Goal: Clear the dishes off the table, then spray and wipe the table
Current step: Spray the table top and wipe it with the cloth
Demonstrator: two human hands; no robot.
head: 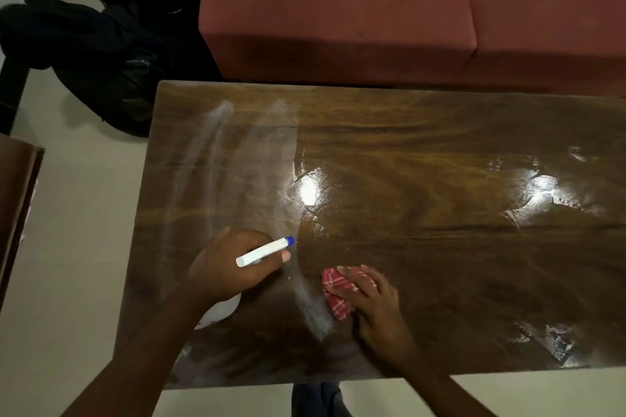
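A glossy wooden table (423, 159) fills the view, with no dishes on it. White wet streaks cross its left half and wet patches shine at the right. My left hand (227, 267) grips a white spray bottle (262, 251) with a blue nozzle that points right, held over the table's near left part. The bottle's round white body (220, 313) shows below my wrist. My right hand (376, 298) presses a red and white checked cloth (338, 294) flat on the table near the front edge, just right of a streak.
A red sofa (338, 10) stands close behind the table's far edge. A black bag (101, 61) lies on the pale floor at the far left. A brown piece of furniture (17, 196) sits at the left edge. My trouser leg (315, 399) shows below the table's front edge.
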